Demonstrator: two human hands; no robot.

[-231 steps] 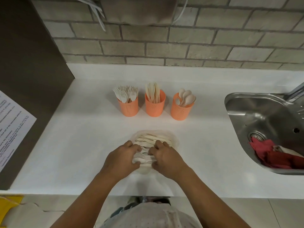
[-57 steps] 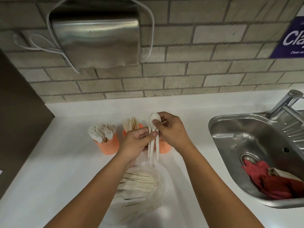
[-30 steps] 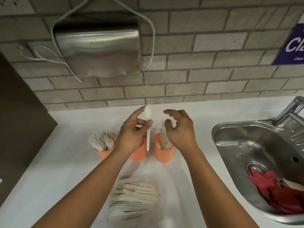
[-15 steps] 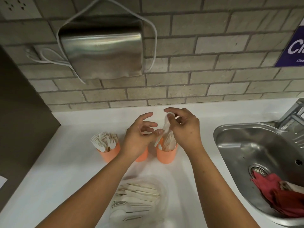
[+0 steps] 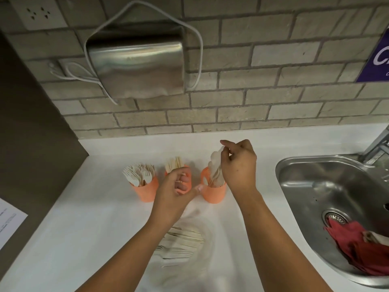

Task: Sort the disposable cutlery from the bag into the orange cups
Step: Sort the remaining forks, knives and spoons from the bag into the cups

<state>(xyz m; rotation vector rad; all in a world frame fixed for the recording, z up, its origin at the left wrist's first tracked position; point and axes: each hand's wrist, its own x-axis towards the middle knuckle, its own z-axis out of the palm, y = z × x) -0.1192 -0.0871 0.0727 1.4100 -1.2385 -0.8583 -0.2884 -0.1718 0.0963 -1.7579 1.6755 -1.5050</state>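
The right hand (image 5: 239, 165) pinches the bowls of spoons (image 5: 215, 165) standing near-upright in the right orange cup (image 5: 213, 191), while the empty, loosely curled left hand (image 5: 175, 189) sits nearer the cutlery bag (image 5: 183, 241) (just below that cup).

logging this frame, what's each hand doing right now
Left hand: loosely curled, holding nothing visible, in front of the middle orange plastic cup.
Right hand: closed on white disposable spoons over the right orange plastic cup.
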